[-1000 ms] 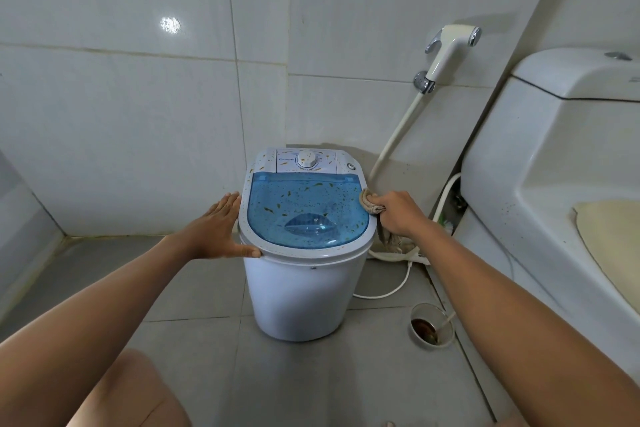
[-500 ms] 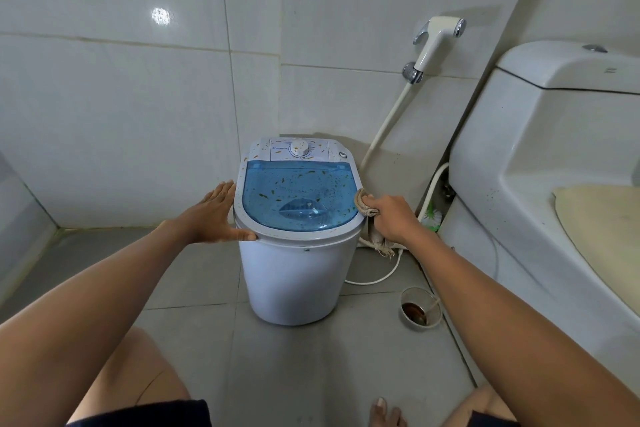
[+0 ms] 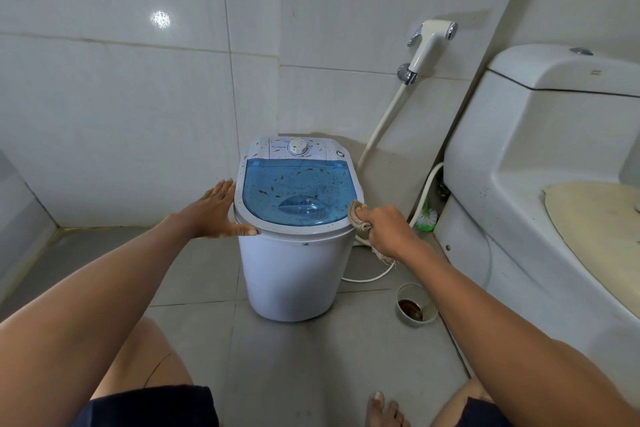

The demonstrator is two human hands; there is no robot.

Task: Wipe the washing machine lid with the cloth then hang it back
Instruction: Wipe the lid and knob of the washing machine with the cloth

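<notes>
Lid (image 3: 296, 191) translucent blue, flecked with brown specks, cloth (image 3: 358, 215) at its right edge.

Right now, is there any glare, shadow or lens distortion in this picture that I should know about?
In the head view: a small bright glare spot on the wall tile; wide-angle bending curves the tile lines and stretches both forearms; a soft shadow falls behind the bidet sprayer; the washing machine lid is evenly lit and sharp.
</notes>
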